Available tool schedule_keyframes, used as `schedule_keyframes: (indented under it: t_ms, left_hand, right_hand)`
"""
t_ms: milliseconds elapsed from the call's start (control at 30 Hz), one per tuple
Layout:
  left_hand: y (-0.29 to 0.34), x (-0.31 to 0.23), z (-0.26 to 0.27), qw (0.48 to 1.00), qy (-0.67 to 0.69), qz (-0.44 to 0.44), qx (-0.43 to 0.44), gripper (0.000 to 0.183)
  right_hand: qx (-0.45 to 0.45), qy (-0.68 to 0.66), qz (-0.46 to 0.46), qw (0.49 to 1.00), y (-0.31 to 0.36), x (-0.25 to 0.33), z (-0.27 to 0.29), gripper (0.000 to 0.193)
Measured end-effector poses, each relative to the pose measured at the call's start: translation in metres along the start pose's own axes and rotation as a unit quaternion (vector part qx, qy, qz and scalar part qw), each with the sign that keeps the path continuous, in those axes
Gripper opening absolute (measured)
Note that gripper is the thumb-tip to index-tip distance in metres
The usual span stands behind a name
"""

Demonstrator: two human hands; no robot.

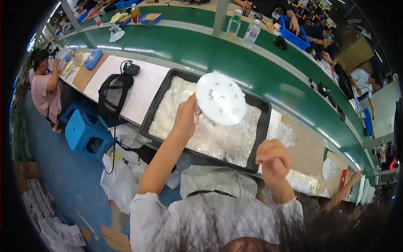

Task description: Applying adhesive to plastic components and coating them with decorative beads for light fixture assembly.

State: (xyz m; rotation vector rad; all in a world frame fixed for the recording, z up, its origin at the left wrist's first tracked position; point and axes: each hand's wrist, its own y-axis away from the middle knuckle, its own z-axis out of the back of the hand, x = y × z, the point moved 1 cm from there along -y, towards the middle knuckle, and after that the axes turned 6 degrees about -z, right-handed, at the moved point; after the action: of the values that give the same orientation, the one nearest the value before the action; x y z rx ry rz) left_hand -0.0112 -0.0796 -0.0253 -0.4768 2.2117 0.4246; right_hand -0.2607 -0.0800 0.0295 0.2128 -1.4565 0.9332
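My left hand [186,118] is closed on the edge of a round white disc [221,99]. Small metal-looking studs or holes dot its upper face, and clear glittering pieces hang beneath its left side. The disc is tilted above a black tray [264,132] filled with clear, sparkling beads [228,145]. Off the tray's near right corner, my right hand [275,161] is raised with its fingers curled together. Whatever it may pinch is too small or blurred to make out.
A black mesh bag [115,94] lies left of the tray; blue stools [86,130] stand beyond it. Clear plastic-like pieces [284,133] lie to the right. Bottles [252,32] stand across the green conveyor [176,42]. A person in pink [45,90] sits far left.
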Motion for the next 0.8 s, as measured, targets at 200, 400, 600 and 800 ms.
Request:
schedule_keyframes:
  t_ms: [200,400,600,800]
  left_hand:
    - [-0.012,0.018,0.020,0.993,-0.122,0.002,-0.009,0.039]
    - [-0.004,0.018,0.017,0.991,-0.134,-0.009,-0.008,0.036]
    - [-0.002,0.017,0.015,0.983,-0.181,-0.020,0.014,0.035]
    - [-0.007,0.021,0.017,0.990,-0.134,-0.014,0.045,0.035]
  right_hand:
    - [0.014,-0.028,0.133,0.991,-0.010,0.001,-0.009,0.038]
    - [0.048,0.038,0.001,0.998,-0.006,0.009,-0.022,0.027]
    - [0.070,0.007,-0.136,0.988,-0.016,0.017,-0.028,0.026]
    - [0.099,0.006,-0.168,0.981,-0.031,0.029,-0.012,0.040]
